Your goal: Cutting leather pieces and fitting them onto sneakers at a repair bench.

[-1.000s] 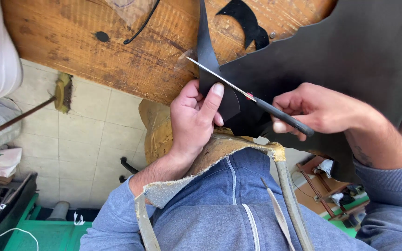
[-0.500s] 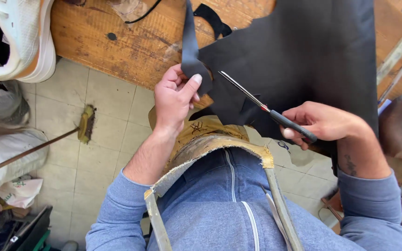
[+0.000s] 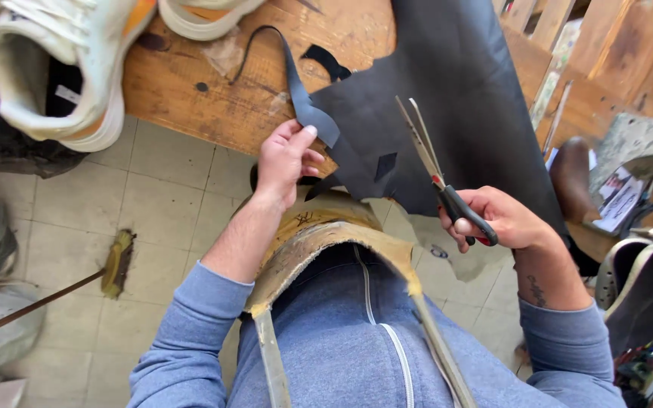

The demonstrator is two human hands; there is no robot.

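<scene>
Black leather strip pinched in left hand fingers, right hand gripping scissors, blades slightly apart

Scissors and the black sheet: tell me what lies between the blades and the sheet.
Nothing visible. The scissors in the right hand lie directly over the black sheet, blades slightly parted. The left hand pinches a strip at the sheet's edge, off to the side.

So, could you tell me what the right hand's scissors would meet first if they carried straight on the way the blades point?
The right hand holds scissors pointing up-left, tips already over the black leather sheet. Straight on, they would probably meet that sheet first, though their height above it is unclear.
</scene>
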